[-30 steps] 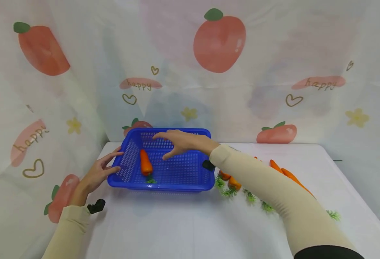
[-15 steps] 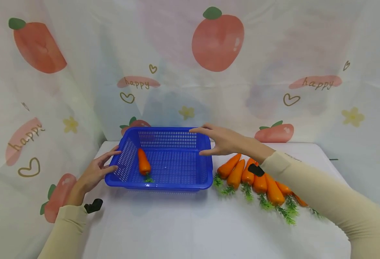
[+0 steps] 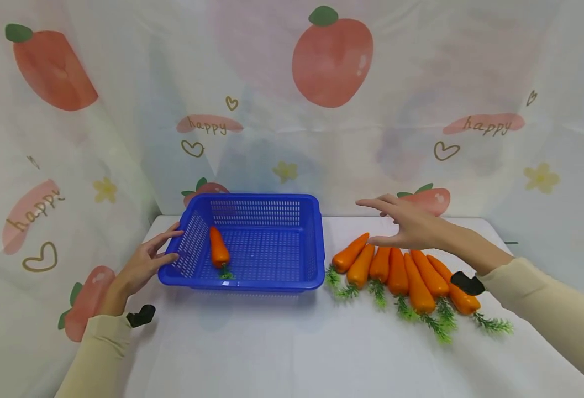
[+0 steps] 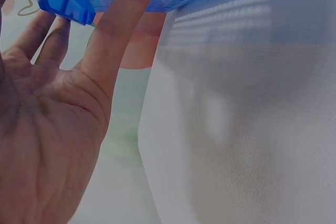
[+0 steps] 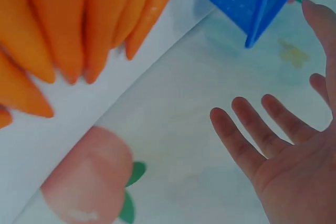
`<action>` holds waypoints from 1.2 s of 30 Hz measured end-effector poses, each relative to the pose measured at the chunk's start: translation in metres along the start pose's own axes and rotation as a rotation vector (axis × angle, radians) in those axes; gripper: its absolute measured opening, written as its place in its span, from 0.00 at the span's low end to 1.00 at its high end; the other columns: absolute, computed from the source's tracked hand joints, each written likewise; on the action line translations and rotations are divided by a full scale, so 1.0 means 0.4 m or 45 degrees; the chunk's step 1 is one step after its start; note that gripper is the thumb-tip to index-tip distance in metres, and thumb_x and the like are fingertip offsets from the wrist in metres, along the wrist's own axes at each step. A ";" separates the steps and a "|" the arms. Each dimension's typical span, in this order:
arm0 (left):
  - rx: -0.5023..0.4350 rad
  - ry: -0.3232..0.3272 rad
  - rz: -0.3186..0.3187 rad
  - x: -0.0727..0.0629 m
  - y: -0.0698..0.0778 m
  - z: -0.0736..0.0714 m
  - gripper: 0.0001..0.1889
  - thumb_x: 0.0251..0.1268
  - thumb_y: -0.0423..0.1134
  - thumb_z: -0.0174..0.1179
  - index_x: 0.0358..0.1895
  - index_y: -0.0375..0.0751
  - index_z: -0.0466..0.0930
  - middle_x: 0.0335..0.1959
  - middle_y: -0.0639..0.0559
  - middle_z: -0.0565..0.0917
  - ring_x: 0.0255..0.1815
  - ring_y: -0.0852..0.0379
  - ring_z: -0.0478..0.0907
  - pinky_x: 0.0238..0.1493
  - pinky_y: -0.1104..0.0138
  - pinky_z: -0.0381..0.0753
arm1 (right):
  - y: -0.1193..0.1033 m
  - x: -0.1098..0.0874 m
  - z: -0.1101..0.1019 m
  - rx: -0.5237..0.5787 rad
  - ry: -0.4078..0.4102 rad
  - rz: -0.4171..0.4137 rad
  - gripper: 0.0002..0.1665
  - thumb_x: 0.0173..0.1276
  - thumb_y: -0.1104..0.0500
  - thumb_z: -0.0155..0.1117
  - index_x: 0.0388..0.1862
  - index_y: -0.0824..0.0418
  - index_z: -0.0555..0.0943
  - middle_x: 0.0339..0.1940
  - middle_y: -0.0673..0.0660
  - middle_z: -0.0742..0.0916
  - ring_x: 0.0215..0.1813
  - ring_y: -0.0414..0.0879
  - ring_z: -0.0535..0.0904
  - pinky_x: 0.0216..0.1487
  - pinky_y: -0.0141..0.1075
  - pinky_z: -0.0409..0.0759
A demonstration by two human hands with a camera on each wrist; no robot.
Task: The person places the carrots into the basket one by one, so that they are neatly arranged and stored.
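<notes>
A blue plastic basket (image 3: 252,286) with slotted walls stands left of centre on the table. One orange carrot (image 3: 219,249) with green leaves lies in its left part. My left hand (image 3: 140,268) touches the basket's left rim with its fingertips and thumb, the fingers extended and spread. In the left wrist view the thumb (image 4: 116,38) reaches up against the basket's outer side. My right hand (image 3: 413,225), holding nothing, hovers over the tips of several carrots (image 3: 419,287) fanned out right of the basket. Its fingers are spread in the right wrist view.
A white cloth covers the table (image 3: 292,342). A fruit-printed curtain (image 3: 351,160) hangs behind it and along the left side. Black wrist cameras (image 3: 467,283) sit on both wrists. The leftmost carrot lies close to the basket's right wall.
My right hand has moved right, from above the basket to above the row of carrots, uncovering them. My left hand stays on the basket rim. The view has shifted slightly.
</notes>
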State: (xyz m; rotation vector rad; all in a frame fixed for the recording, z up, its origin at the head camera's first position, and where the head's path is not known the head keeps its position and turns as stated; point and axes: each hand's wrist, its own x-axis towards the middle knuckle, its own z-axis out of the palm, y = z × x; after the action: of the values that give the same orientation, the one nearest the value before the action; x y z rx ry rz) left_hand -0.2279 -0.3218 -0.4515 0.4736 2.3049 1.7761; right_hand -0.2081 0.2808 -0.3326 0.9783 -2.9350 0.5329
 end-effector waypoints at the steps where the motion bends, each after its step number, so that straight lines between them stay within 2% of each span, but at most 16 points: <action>1: -0.004 0.000 0.000 0.000 -0.001 -0.001 0.31 0.76 0.33 0.59 0.79 0.41 0.62 0.86 0.53 0.45 0.80 0.27 0.47 0.53 0.66 0.84 | 0.009 -0.017 -0.004 0.003 0.008 0.008 0.49 0.65 0.44 0.75 0.81 0.47 0.64 0.70 0.59 0.76 0.58 0.54 0.79 0.49 0.48 0.84; 4: -0.012 0.000 -0.005 0.000 -0.003 -0.002 0.31 0.76 0.33 0.58 0.79 0.42 0.62 0.86 0.54 0.44 0.80 0.27 0.48 0.54 0.66 0.84 | 0.035 -0.067 -0.013 0.025 0.043 0.025 0.49 0.64 0.46 0.77 0.81 0.50 0.64 0.73 0.62 0.74 0.59 0.57 0.80 0.47 0.51 0.85; 7: -0.010 -0.001 -0.011 0.000 -0.002 -0.002 0.31 0.76 0.33 0.58 0.79 0.42 0.62 0.86 0.54 0.44 0.80 0.27 0.48 0.54 0.67 0.84 | 0.060 -0.113 -0.016 0.029 0.104 0.058 0.50 0.62 0.48 0.79 0.79 0.51 0.66 0.74 0.60 0.74 0.57 0.55 0.81 0.45 0.49 0.85; 11: -0.014 -0.007 -0.003 0.000 -0.002 -0.005 0.31 0.76 0.33 0.58 0.79 0.41 0.61 0.86 0.54 0.44 0.80 0.26 0.47 0.54 0.68 0.83 | 0.085 -0.164 -0.015 0.006 0.165 0.117 0.50 0.60 0.48 0.81 0.78 0.52 0.68 0.71 0.58 0.77 0.50 0.49 0.82 0.41 0.43 0.86; 17: -0.020 -0.007 -0.005 -0.003 0.003 -0.003 0.31 0.76 0.33 0.58 0.79 0.41 0.62 0.86 0.54 0.44 0.79 0.26 0.47 0.54 0.68 0.84 | 0.120 -0.215 -0.006 -0.012 0.199 0.161 0.49 0.58 0.49 0.82 0.75 0.57 0.68 0.60 0.61 0.81 0.48 0.54 0.85 0.38 0.43 0.88; 20: -0.014 -0.004 -0.009 -0.002 0.004 -0.002 0.31 0.75 0.33 0.58 0.79 0.41 0.62 0.86 0.54 0.44 0.80 0.26 0.47 0.53 0.68 0.83 | 0.140 -0.235 0.002 -0.006 0.200 0.207 0.49 0.58 0.50 0.81 0.74 0.59 0.69 0.58 0.62 0.82 0.48 0.57 0.85 0.38 0.44 0.89; 23: -0.006 -0.004 0.007 0.001 0.002 -0.003 0.31 0.75 0.32 0.58 0.79 0.40 0.62 0.86 0.53 0.44 0.81 0.26 0.44 0.53 0.68 0.83 | 0.161 -0.251 0.009 0.058 0.150 0.265 0.49 0.61 0.51 0.80 0.76 0.60 0.67 0.60 0.65 0.82 0.49 0.59 0.85 0.38 0.42 0.89; 27: -0.004 -0.002 0.024 0.005 0.000 -0.007 0.31 0.75 0.32 0.58 0.78 0.40 0.62 0.86 0.53 0.45 0.81 0.27 0.41 0.53 0.68 0.83 | 0.191 -0.267 0.020 0.190 0.015 0.358 0.48 0.66 0.53 0.75 0.79 0.58 0.62 0.63 0.69 0.80 0.51 0.61 0.85 0.39 0.39 0.87; 36: -0.029 -0.008 -0.003 -0.003 0.001 -0.005 0.31 0.76 0.32 0.58 0.79 0.42 0.63 0.86 0.54 0.44 0.81 0.27 0.43 0.53 0.68 0.84 | 0.280 -0.310 0.052 0.623 -0.320 0.536 0.46 0.73 0.55 0.68 0.81 0.61 0.54 0.73 0.80 0.65 0.55 0.62 0.82 0.44 0.50 0.88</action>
State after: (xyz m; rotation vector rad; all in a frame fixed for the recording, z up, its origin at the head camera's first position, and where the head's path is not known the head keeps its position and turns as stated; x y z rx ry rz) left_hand -0.2276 -0.3239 -0.4504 0.4719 2.2776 1.7950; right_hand -0.1713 0.4301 -0.4010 0.4475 -3.3299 1.2742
